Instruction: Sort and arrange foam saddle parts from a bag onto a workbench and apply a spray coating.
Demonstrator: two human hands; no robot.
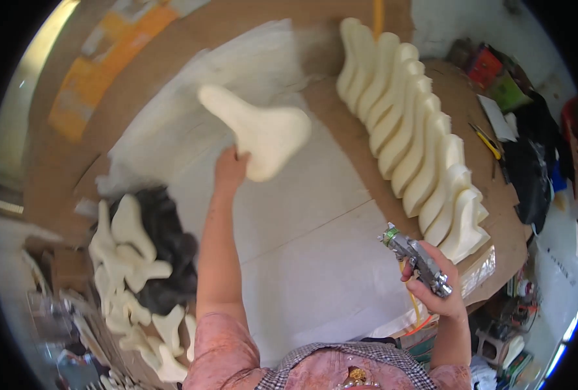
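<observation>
A cream bicycle saddle pad [263, 130], foam by its look, hangs over the white-coated work surface [302, 227]. My left hand [230, 168] is closed on its near edge, and the pad's long nose points to the far left. Closed around a silver spray gun [419, 259] with a green ring, my right hand [441, 279] is at the near right. The gun's nozzle end faces left and away from me. A thin yellow hose [415, 302] hangs below the gun. The trigger fingers are partly hidden.
A long row of saddle pads [399, 123] stands on edge along the cardboard [490, 156] at right. More pads [129, 260] lie heaped at left beside black plastic [165, 247]. A yellow cutter knife [487, 142] lies at far right. Overspray covers the cardboard at the back.
</observation>
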